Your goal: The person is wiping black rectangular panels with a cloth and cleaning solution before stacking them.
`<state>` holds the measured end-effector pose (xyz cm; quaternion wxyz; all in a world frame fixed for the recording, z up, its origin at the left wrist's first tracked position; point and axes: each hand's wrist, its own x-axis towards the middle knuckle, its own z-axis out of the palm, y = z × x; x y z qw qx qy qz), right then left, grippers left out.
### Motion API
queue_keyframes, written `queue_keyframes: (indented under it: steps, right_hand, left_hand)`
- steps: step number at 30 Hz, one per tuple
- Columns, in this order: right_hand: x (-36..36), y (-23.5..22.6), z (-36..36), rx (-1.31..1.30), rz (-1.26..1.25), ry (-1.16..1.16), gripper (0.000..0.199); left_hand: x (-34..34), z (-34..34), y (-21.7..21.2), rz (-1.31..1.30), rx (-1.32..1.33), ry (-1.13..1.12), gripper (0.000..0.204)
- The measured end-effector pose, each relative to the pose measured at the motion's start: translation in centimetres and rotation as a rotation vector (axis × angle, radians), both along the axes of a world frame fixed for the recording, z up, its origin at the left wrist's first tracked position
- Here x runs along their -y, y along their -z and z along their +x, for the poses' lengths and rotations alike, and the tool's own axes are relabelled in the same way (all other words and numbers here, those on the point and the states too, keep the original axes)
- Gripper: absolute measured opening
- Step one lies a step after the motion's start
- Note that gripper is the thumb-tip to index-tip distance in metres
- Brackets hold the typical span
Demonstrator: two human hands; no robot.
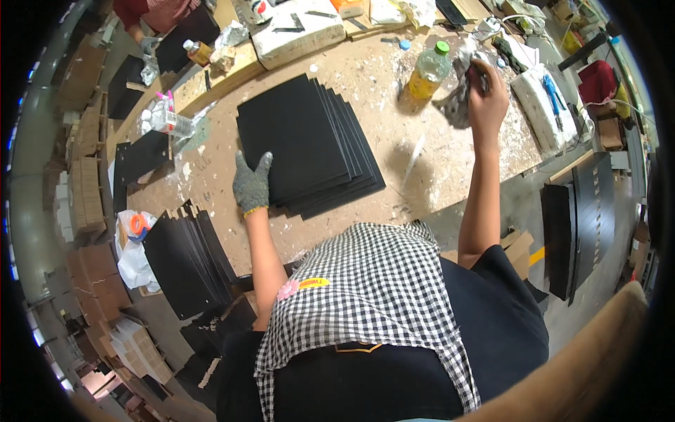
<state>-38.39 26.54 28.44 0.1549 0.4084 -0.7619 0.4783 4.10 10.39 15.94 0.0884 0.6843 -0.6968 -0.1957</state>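
Observation:
A fanned stack of thin black panels (pixel 299 133) lies on the paint-spattered table in front of me. My left hand (pixel 253 186), in a grey knit glove with a yellow cuff edge, rests at the stack's left side with its fingers apart. My bare right hand (pixel 488 102) is further out to the right, its fingers curled round a crumpled grey-and-white rag (pixel 458 98). Left of that rag stands a clear bottle (pixel 427 70) with a green cap and yellow liquid inside. Part of the rag is hidden behind my fingers.
More black boards (pixel 186 260) lean at the table's left front; another stack (pixel 580 225) stands right of the table. White blocks (pixel 299 35) lie along the back, and a blue tool (pixel 554 98) rests on one at right. A co-worker (pixel 158 14) handles dark panels at far left.

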Motion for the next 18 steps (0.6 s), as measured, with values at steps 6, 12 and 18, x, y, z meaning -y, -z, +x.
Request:
queue_keyframes:
  steps: [6, 12, 18]
  right_hand:
    - [4.4, 3.6, -5.4, -0.316, 0.368, -0.012, 0.014]
    - [5.6, 1.9, -5.6, -0.471, 0.186, 0.074, 0.016]
    - [7.2, 4.1, -6.5, -0.459, 0.332, 0.010, 0.017]
  left_hand:
    - [-1.4, 1.5, 0.6, 0.016, -0.065, 0.040, 0.082]
    - [-1.8, -1.4, 0.9, -0.327, 0.055, 0.287, 0.062]
    - [-3.4, -10.1, -1.2, -0.466, -0.068, 0.633, 0.055]
